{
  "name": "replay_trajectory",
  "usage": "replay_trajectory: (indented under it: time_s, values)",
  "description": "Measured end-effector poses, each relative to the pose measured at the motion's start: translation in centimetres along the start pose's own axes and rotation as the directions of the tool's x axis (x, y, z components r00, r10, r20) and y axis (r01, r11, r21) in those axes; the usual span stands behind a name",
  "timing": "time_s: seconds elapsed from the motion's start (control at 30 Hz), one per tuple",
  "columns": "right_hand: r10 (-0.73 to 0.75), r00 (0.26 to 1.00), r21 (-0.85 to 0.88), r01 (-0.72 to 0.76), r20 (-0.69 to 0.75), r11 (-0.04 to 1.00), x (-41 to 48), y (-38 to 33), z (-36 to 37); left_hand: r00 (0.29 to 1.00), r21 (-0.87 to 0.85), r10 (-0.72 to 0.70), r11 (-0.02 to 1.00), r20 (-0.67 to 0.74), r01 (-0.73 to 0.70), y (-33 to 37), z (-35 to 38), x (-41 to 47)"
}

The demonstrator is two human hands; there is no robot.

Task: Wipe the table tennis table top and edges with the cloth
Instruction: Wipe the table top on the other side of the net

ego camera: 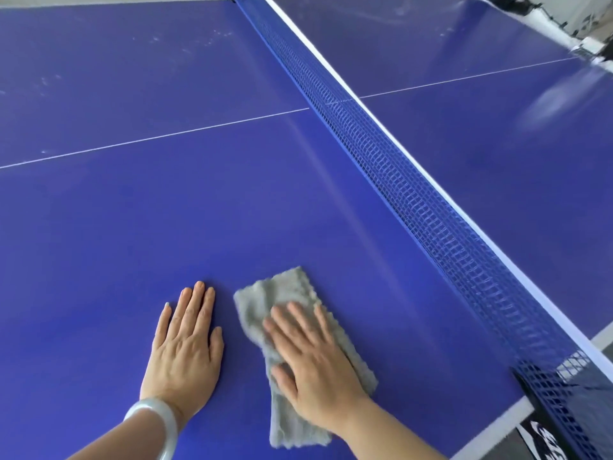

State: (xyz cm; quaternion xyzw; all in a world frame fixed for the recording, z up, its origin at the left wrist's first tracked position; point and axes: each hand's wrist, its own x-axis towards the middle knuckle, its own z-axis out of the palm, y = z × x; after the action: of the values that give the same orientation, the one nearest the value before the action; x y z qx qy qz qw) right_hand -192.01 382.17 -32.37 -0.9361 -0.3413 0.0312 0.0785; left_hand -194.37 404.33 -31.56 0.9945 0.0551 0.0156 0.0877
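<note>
The cloth (285, 293) reads as light, soft and limp, a thick napped rag that will fold, bunch and drag rather than move as one stiff piece. I judge it is best handled as it is here: pinned flat under a spread palm and pushed, with the pressure over its middle so the ends do not curl under. The smooth blue table (166, 227) looks slick, which should let the pile glide easily (a damp cloth would cling more, but whether this one is wet cannot be told). For the edges it would probably need gathering by one short end or wrapping over the fingertips. It lies on the half of the table left of the net (414, 200), towards the net's near end and clear of the mesh. The right hand (311, 360) rests on its middle, fingers (298, 313) straight and slightly apart, pressing down and curled round nothing. The left hand (185, 346) lies flat on bare table just beyond the cloth from the net, fingers straight and nearly together, holding nothing. The cloth is pale grey, folded into a long strip, fluffy and faintly ribbed, with slightly ragged edges. Towards the net's far end, whitish smudges (185, 38) show on the same half.
</note>
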Motion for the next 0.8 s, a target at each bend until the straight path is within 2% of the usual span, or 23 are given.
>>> replay_trajectory:
  time_s: [0.03, 0.07, 0.1, 0.17, 0.2, 0.27, 0.33, 0.4, 0.43, 0.47, 0.53, 0.6, 0.7, 0.73, 0.8]
  values:
    - [-0.099, 0.995, -0.014, 0.099, 0.027, 0.995, -0.8, 0.9, -0.3, 1.000, 0.007, 0.002, 1.000, 0.002, -0.002, 0.0, 0.0, 0.0]
    - [-0.133, 0.991, -0.030, 0.134, 0.027, 0.991, -1.5, 3.2, -0.9, 1.000, 0.012, -0.001, 1.000, 0.006, 0.000, 0.0, 0.1, 0.0]
    - [-0.094, 0.995, -0.050, 0.095, 0.035, 0.994, -2.1, 6.0, -1.6, 1.000, 0.015, -0.008, 1.000, 0.012, 0.008, 0.0, 0.1, 0.1]
    - [0.110, 0.993, -0.107, -0.106, 0.032, 0.989, -3.5, 11.9, -3.2, 0.999, 0.020, -0.024, 1.000, 0.027, 0.024, -0.1, 0.2, 0.0]
    - [0.227, 0.973, -0.118, -0.222, 0.028, 0.968, -4.0, 14.3, -3.9, 0.999, 0.020, -0.028, 0.999, 0.031, 0.028, -0.1, 0.3, 0.0]
    - [0.367, 0.930, -0.100, -0.364, 0.005, 0.926, -4.2, 16.3, -4.3, 0.999, 0.014, -0.034, 0.999, 0.033, 0.033, -0.1, 0.4, 0.0]
    - [0.508, 0.857, -0.068, -0.514, -0.088, 0.855, -2.9, 13.9, -3.2, 0.999, 0.012, -0.037, 0.999, 0.036, 0.037, -0.1, 0.5, 0.1]
    - [0.647, 0.752, -0.051, -0.657, -0.127, 0.752, -1.4, 8.0, -1.8, 0.999, 0.008, -0.040, 0.999, 0.033, 0.040, -0.1, 0.5, 0.0]
    - [0.647, 0.754, -0.032, -0.654, -0.114, 0.756, -0.5, 4.2, -1.4, 0.999, 0.009, -0.040, 0.999, 0.031, 0.040, 0.0, 0.4, 0.0]
    - [0.588, 0.804, -0.016, -0.591, -0.093, 0.806, 0.0, 0.1, -0.7, 0.999, 0.012, -0.040, 0.999, 0.032, 0.040, 0.0, 0.3, 0.0]
    - [0.345, 0.938, -0.015, -0.345, -0.029, 0.938, -0.1, -7.5, 1.2, 0.999, 0.014, -0.036, 0.999, 0.034, 0.036, 0.1, -0.1, 0.0]
    - [0.127, 0.992, 0.031, -0.128, 0.010, 0.991, -1.4, -10.5, 1.7, 0.999, 0.001, -0.034, 0.999, 0.025, 0.034, 0.1, -0.2, 0.0]
    - [-0.054, 0.998, 0.099, 0.051, 0.026, 0.994, -4.5, -4.3, 0.2, 0.999, -0.003, -0.033, 0.999, 0.018, 0.033, 0.0, -0.1, -0.1]
    - [-0.031, 0.999, 0.072, 0.030, 0.021, 0.997, -5.9, -1.0, -0.5, 0.999, -0.003, -0.032, 0.999, 0.017, 0.032, 0.0, 0.0, -0.1]
    - [0.138, 0.990, 0.016, -0.138, -0.017, 0.990, -8.6, 6.3, -2.0, 0.999, -0.006, -0.040, 0.999, 0.013, 0.040, 0.0, 0.1, -0.2]
